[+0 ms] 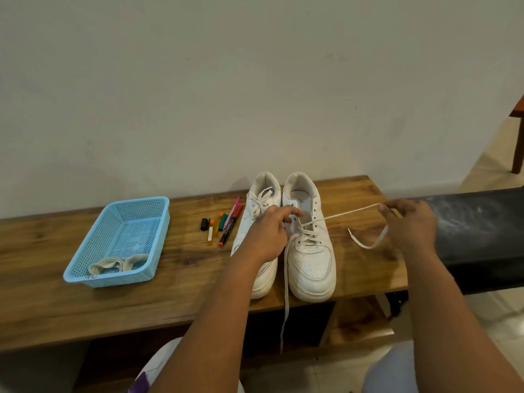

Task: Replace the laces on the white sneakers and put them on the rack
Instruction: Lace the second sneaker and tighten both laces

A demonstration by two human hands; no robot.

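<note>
White leather sneakers sit side by side at the centre of the frame on a wooden bench (175, 302), toes toward the camera and heels toward the pale wall (255, 80). The left sneaker (262, 279) is laced, with a bow tied near its collar. The right sneaker (310, 259) is laced only through its lower eyelets; its upper eyelets stand bare.

The left hand (266, 236) rests over the gap between the two shoes, its forefinger and thumb reaching to the tongue area of the right sneaker, the other fingers curled under; whether it pinches the lace there I cannot tell. The right hand (408, 225), at centre right and well apart from the shoe, pinches a white lace (348, 214) between thumb and fingertips, drawing it taut from the eyelets. Beyond the pinch the lace drops in a loop and its end lies on the bench to the right of the shoe. The lace's other end runs down the left side of the right sneaker, over the bench's front edge, and hangs toward the floor.

At centre left, a light blue perforated basket (133, 211) holds coiled off-white laces (116, 265) in its near corner. Between basket and shoes lies a small cluster of marker pens (226, 225) in pink, orange, green and black. A dark padded surface (482, 236) adjoins the bench at right.
</note>
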